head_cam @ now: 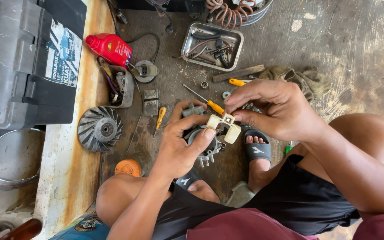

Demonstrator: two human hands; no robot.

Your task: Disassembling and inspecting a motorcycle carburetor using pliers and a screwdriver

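My left hand (181, 144) grips a round grey metal motor part (205, 149) from below, thumb pressed on a cream plastic bracket (225, 126) that sits on top of it. My right hand (274, 109) pinches the same cream bracket from the right, fingertips at its upper end. Both hands hover above the floor between my knees. The motor part's lower side is hidden by my left palm. A grey metal block (193, 110) shows just behind my left fingers.
On the floor lie an orange-handled screwdriver (205, 101), a small yellow screwdriver (160, 116), a metal tray of parts (212, 45), a red bottle (111, 48), a finned fan wheel (99, 129), an orange cap (128, 168) and a rag (301, 78). A grey toolbox (27, 58) stands left.
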